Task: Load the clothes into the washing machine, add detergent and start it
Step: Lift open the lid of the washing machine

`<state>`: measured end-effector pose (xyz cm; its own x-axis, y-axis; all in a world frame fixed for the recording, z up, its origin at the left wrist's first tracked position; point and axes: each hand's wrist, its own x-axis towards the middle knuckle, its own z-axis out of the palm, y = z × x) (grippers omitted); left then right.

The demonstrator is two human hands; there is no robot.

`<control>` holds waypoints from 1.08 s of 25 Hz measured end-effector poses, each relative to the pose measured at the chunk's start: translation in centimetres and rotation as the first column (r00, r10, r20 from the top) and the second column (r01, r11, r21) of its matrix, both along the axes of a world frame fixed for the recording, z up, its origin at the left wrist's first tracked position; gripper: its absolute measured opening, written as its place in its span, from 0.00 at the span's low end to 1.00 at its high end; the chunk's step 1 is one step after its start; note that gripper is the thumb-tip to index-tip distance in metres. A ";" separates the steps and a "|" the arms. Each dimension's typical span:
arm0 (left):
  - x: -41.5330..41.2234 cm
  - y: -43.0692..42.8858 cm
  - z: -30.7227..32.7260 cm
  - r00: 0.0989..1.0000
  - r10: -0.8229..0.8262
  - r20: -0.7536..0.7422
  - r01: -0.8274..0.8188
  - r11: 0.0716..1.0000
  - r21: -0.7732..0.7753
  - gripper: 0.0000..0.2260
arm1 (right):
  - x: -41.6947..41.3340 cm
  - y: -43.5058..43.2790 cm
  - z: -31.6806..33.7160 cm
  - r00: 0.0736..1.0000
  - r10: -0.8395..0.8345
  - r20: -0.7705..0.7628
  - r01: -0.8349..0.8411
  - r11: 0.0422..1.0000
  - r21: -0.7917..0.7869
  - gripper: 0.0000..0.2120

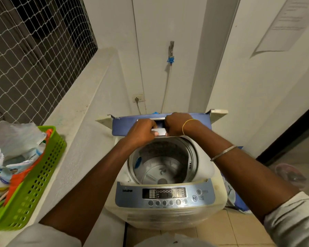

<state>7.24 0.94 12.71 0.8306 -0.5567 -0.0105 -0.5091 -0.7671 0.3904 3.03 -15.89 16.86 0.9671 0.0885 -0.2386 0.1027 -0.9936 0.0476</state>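
A cream top-loading washing machine (168,214) stands in front of me with its blue folding lid (119,127) raised at the back. The steel drum (161,166) is open and no clothes show inside it. Both hands reach to the rear of the opening. My left hand (141,132) and my right hand (177,123) each grip a small white drawer-like piece (161,131) under the lid. The control panel (164,195) with buttons and a display faces me at the front.
A green plastic basket (34,184) with detergent bags sits on the white ledge (75,122) at left. Behind the machine are a wall tap with hose (171,52) and a socket (138,98). Blue-patterned fabric (239,202) lies on the tiled floor at right.
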 end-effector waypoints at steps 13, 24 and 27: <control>10.4 -4.0 -0.6 0.989 0.070 0.131 -0.063 0.997 -0.054 0.09 | 8.7 -2.9 -1.6 0.943 -0.076 0.325 0.121 0.985 -0.120 0.11; 12.0 -4.5 -5.2 0.968 0.030 0.250 -0.020 0.999 -0.042 0.28 | 10.4 -3.6 -3.9 0.923 -0.087 0.374 0.145 0.981 -0.130 0.10; 12.2 -4.4 -4.9 0.967 -0.003 0.256 0.010 1.000 -0.028 0.31 | 10.6 -3.7 -3.8 0.923 -0.064 0.378 0.131 0.980 -0.153 0.12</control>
<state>19.43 -3.41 7.80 0.8000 -0.5589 0.2183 -0.5999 -0.7536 0.2687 13.61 -19.57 13.01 0.9907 -0.0212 0.1345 -0.0525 -0.9708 0.2342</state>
